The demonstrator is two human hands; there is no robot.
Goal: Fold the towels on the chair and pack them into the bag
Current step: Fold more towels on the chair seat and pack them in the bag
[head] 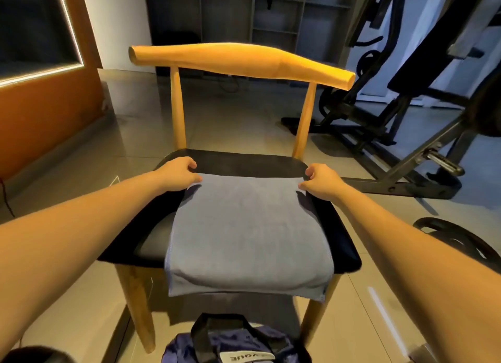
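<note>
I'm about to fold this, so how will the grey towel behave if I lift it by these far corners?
Probably floppy: the towel hangs off the front of the seat, so it should sag between your left hand and right hand. Likely light, since it lies thin and flat. Its matte weave suggests it won't slide much.

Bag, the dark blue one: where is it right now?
In the head view the bag lies on the floor at bottom centre, in front of the chair, just below the hanging edge of the grey towel.
</note>
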